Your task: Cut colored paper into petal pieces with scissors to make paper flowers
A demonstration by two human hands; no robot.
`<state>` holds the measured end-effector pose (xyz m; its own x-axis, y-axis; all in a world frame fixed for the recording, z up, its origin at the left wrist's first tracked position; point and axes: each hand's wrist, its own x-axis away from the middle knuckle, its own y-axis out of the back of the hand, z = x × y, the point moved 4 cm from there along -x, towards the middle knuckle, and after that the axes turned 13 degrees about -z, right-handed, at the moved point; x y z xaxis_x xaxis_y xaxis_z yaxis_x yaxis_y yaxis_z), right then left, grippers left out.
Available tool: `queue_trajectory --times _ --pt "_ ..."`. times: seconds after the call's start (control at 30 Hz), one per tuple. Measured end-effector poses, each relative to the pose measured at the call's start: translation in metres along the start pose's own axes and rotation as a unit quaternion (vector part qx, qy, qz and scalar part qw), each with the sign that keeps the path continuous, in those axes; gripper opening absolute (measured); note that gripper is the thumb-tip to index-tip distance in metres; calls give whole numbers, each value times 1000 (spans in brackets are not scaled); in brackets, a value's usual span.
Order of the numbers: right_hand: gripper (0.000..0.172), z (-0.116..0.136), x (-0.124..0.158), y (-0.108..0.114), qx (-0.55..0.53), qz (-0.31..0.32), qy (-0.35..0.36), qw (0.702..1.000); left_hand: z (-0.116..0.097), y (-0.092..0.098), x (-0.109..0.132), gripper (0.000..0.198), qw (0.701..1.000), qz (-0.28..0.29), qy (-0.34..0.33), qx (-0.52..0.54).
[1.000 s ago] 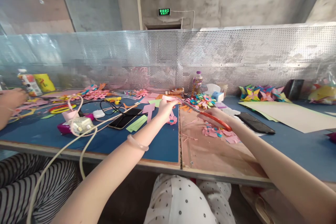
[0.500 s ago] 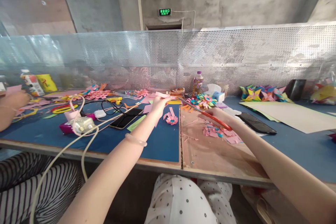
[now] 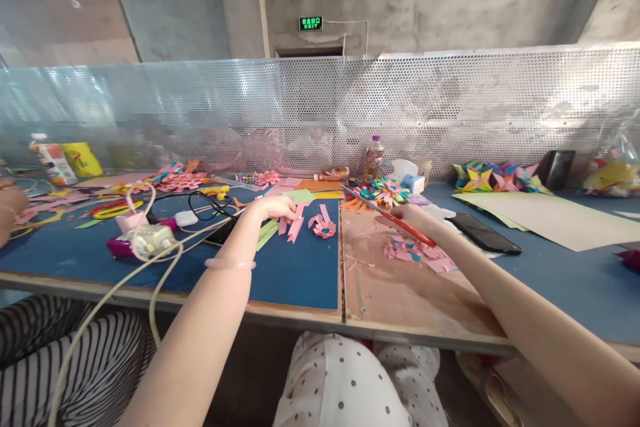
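Observation:
My left hand (image 3: 277,207) is low over the blue tabletop, its fingers closed at a pink paper strip (image 3: 296,224) among other pink strips. Part of its grip is hidden behind the hand. Just right of it lies a pink paper flower (image 3: 323,229) with a blue centre. Beside the wrist are green paper strips (image 3: 267,233). In my right hand (image 3: 411,216) is a pair of scissors (image 3: 407,226) with orange-red handles, blades pointing up and left. Beneath that hand, pink and blue paper pieces (image 3: 400,248) lie on the brown board.
Cables and a power strip (image 3: 143,240) lie to the left, near a dark phone (image 3: 220,232). Multicoloured paper flowers (image 3: 390,192) and a drink bottle (image 3: 373,159) stand behind the scissors. On the right are a black phone (image 3: 484,233) and large pale sheets (image 3: 560,220). Another person's hand (image 3: 6,203) shows far left.
My left hand has moved left and down, from the back of the table to the pink strips. My right hand still holds the scissors in nearly the same place.

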<state>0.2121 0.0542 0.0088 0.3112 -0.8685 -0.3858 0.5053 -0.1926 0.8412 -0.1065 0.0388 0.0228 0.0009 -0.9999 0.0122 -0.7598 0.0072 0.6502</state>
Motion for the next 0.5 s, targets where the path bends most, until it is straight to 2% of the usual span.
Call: queue_trajectory --times 0.03,0.1,0.2,0.3,0.33,0.43,0.5 --pt "54 -1 0 -1 2 0 2 1000 0 -1 0 14 999 20 2 -33" --pt "55 -2 -1 -2 5 2 1 1000 2 0 -2 16 998 17 6 -55" --pt "56 -1 -1 -2 15 6 -5 1000 7 3 -9 20 999 -50 17 -12" --pt "56 -1 0 -2 22 6 -12 1000 13 1 -18 22 992 -126 27 -16" --pt "56 -1 -1 -2 21 5 -15 1000 13 -1 -21 21 988 -150 16 -15" --pt "57 -4 -3 -5 16 6 -16 1000 5 -11 -29 16 962 -250 -97 44" --pt "57 -5 -4 -7 22 6 -13 1000 -2 -25 -34 16 951 -253 -168 58"
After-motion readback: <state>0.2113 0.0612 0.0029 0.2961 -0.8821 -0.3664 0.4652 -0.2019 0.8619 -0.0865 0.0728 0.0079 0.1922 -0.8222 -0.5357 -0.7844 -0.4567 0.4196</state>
